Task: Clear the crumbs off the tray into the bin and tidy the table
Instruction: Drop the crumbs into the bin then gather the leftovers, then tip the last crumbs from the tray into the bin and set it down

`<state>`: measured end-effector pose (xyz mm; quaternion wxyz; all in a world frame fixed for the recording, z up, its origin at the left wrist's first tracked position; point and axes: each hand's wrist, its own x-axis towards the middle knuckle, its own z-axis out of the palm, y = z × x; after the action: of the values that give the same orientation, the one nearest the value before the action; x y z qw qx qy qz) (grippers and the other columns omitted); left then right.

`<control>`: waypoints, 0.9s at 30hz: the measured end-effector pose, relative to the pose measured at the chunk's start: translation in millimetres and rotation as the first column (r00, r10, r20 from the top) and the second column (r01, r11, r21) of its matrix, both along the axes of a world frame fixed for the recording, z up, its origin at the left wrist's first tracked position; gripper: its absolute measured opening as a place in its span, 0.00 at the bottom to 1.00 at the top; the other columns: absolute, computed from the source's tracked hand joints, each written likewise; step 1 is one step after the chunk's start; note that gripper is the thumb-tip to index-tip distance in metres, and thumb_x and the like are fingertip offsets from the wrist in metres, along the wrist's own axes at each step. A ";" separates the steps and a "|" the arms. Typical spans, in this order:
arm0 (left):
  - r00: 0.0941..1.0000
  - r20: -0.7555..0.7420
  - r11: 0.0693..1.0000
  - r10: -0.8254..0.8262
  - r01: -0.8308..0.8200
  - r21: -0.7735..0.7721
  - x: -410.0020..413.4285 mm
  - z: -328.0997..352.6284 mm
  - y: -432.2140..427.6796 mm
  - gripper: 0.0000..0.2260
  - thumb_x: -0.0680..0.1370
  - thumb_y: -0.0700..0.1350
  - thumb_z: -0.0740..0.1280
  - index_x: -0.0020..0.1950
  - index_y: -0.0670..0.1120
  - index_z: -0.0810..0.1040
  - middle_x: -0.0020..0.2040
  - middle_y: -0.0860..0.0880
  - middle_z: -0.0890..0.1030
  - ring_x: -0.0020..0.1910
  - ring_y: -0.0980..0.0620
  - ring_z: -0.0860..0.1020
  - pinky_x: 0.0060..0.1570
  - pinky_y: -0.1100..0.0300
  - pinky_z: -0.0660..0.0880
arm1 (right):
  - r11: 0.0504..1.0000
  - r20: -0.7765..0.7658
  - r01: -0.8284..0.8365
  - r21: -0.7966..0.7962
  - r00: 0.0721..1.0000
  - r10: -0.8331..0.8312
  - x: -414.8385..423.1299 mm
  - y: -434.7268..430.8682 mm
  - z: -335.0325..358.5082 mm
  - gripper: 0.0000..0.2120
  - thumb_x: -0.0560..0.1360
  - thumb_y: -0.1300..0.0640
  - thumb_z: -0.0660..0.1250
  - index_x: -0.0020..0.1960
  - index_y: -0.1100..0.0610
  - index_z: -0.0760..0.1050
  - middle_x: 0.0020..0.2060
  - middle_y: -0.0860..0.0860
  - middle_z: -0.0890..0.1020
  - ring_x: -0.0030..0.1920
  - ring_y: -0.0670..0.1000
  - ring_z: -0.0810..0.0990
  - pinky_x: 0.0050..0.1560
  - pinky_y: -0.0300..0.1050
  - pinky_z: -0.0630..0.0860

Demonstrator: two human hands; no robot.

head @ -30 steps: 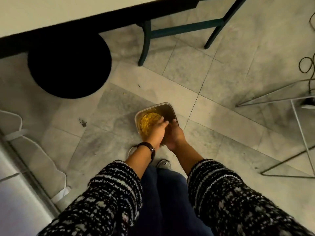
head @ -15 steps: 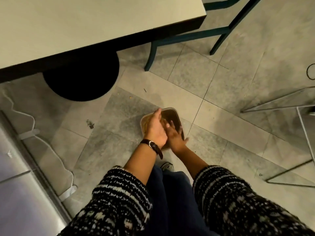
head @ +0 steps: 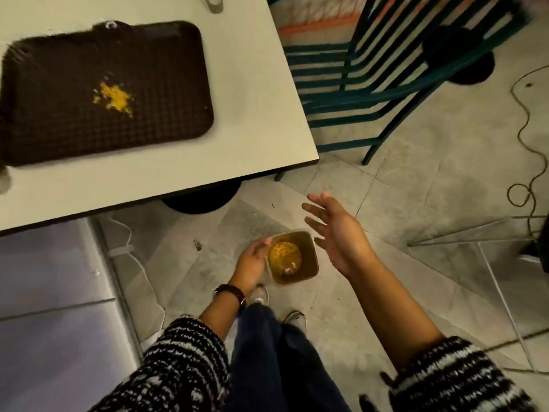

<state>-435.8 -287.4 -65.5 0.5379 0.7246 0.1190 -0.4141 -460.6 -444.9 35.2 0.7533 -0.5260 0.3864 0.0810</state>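
Presently, tray (head: 148,69): flat on the table (head: 252,114), well apart from both hands.
Crumbs (head: 114,98): loose yellow pile mid-tray; another heap in the bin (head: 312,263) on the floor.
Handling: tray judged stiff and light; take it by opposite rims and keep it level.
Left hand (head: 252,260): against the bin's rim; grip not discernible.
Right hand (head: 335,233): released, fingers spread.
Count: one tray, one bin, two heaps.

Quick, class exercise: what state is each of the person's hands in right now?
Left hand: against the left side of the bin; grip cannot be told.
Right hand: open, fingers spread, holding nothing.
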 end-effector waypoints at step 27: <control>0.887 0.053 0.885 0.460 -0.452 -0.115 249.2 147.6 199.6 0.11 0.79 0.47 0.56 0.58 0.51 0.75 0.58 0.50 0.78 0.54 0.52 0.77 0.60 0.53 0.66 | 0.320 -0.173 -0.501 -0.804 0.712 0.680 367.1 133.9 40.4 0.15 0.76 0.57 0.64 0.63 0.55 0.74 0.65 0.54 0.73 0.64 0.55 0.73 0.66 0.45 0.68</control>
<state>-186.7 -87.8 82.1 0.6596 0.6644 0.2439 -0.2528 -93.5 -311.0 75.6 0.3771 -0.9155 0.0813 0.1138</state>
